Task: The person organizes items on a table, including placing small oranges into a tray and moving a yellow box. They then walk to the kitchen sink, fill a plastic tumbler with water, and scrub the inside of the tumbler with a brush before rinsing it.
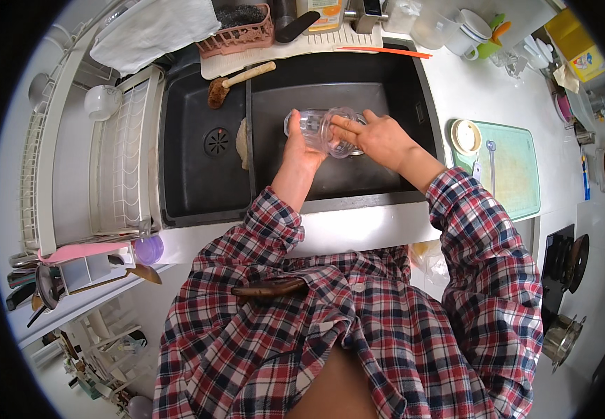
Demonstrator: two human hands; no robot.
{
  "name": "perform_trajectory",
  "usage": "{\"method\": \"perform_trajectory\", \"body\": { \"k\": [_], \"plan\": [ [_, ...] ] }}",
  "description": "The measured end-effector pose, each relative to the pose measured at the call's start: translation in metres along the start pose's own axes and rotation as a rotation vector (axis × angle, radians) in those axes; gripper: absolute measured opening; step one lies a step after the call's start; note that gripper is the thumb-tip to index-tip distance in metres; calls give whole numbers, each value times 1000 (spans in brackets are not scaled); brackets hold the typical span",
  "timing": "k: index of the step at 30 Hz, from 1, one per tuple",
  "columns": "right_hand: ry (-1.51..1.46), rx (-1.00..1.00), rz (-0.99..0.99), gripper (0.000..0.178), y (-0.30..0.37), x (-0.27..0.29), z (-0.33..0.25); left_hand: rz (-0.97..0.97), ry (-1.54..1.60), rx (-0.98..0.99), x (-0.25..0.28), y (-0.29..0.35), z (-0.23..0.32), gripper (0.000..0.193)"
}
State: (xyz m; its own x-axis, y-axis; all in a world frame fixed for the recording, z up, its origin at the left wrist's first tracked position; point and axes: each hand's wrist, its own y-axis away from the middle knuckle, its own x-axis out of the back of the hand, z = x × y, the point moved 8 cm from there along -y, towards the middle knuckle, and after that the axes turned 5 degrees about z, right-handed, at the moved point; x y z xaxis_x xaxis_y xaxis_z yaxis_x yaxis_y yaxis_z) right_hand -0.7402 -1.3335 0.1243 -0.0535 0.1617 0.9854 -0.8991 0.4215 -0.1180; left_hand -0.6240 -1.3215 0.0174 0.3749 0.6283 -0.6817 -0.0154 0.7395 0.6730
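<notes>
Over the larger basin of the black sink (pixel 344 204), my left hand (pixel 300 150) is closed around a clear jar (pixel 311 128), its thumb up along the side. The jar lies tilted, its round mouth toward the right. My right hand (pixel 379 140) is at that mouth, the first two fingers stretched across the rim and into the opening. Its other fingers are mostly hidden behind the jar. Something round and shiny shows under the right hand, too covered to make out.
A wooden-handled brush (pixel 241 78) rests across the sink divider, and a pale cloth-like piece (pixel 242 144) hangs there. Left stands a white dish rack (pixel 129 150) with a white mug (pixel 102 103). Orange chopsticks (pixel 386 51) lie behind the basin. A green cutting board (pixel 515 171) is on the right.
</notes>
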Motion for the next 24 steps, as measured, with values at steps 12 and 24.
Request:
{"method": "perform_trajectory", "body": {
  "k": [12,24],
  "plan": [
    [-863,-382,8,67,-1,-42,-37,121,34,-27,16,-11,1,63],
    [-501,-251,-337,58,1,-39,-30,62,-51,25,13,-3,-8,69]
  ]
}}
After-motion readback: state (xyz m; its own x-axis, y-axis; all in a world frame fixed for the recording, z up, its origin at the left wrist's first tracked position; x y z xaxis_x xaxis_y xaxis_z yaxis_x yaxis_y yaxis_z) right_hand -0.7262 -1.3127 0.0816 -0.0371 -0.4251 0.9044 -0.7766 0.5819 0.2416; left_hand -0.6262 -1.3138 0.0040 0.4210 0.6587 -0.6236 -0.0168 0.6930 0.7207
